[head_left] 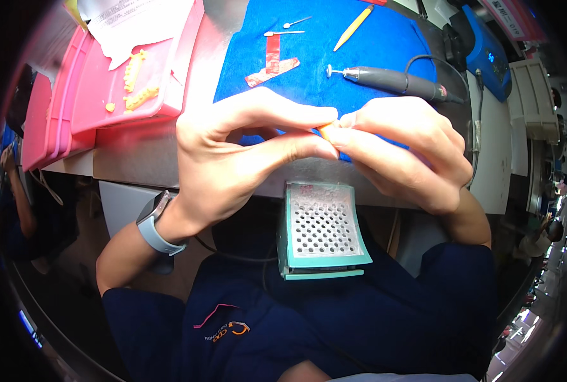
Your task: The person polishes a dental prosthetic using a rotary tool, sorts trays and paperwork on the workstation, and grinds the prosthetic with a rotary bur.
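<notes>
Over the blue cloth [245, 63], both my hands meet at the fingertips around a small orange piece [325, 132]. Most of it is hidden by the fingers, so its exact shape does not show. My left hand [223, 143], with a watch on the wrist, pinches it from the left between thumb and forefinger. From the other side, my right hand [411, 146] grips it with thumb and bent fingers. Just beyond the hands lies a dark rotary handpiece [398, 83] with a small disc-shaped tip, pointing left.
On the cloth lie a yellow pencil [352, 29], red strips [273, 57] and two small burs [285, 32]. A pink tray [121, 118] with orange toothed pieces [142, 99] and paper stands left. A teal perforated vent [325, 223] sits below my hands; a blue control box [487, 57] stands right.
</notes>
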Motion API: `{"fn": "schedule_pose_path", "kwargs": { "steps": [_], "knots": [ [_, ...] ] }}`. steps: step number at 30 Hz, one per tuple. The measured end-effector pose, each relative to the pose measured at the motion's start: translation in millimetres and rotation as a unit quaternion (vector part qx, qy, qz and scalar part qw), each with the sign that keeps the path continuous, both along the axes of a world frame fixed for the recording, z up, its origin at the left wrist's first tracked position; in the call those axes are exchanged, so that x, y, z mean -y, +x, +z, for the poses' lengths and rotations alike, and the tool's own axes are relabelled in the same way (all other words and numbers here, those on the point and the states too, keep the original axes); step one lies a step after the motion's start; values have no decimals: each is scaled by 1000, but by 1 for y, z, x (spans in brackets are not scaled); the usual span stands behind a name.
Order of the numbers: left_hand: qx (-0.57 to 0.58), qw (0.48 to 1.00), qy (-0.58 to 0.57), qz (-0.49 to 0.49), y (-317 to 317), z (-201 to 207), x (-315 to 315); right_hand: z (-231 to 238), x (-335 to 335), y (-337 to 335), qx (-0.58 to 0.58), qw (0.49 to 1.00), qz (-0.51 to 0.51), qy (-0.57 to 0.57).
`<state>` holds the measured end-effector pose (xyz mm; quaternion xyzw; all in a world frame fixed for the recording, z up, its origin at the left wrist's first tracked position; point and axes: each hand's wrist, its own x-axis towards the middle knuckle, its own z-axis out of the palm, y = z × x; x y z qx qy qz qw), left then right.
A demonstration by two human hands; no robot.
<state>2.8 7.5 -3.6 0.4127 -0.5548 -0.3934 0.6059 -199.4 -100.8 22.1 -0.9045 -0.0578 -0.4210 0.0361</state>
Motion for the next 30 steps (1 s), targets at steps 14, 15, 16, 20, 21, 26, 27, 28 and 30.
{"fn": "schedule_pose_path", "kwargs": {
  "steps": [14,15,16,20,21,26,27,28,30],
  "knots": [
    [10,1000,-11,25,-3,-4,1,2,-4,0,-22,998,-20,54],
    [21,998,-18,48,-3,-6,-1,1,-6,3,-27,994,-26,102],
    [21,998,-17,49,-2,-9,0,0,-6,6,-30,988,-32,149],
    [143,977,-142,65,4,-12,3,3,-23,7,-82,871,-22,485],
    [171,972,-145,66,5,-11,2,2,-25,7,-83,858,-8,508],
    [176,973,-140,42,5,-9,1,6,-23,5,-84,790,6,607],
    [176,973,-140,42,2,-5,-1,11,-25,4,-74,761,-1,644],
    [109,991,-74,33,-2,1,-2,12,-24,4,-57,747,11,662],
    [46,999,0,18,-3,4,-1,12,-22,4,-51,761,17,647]
  ]
}}
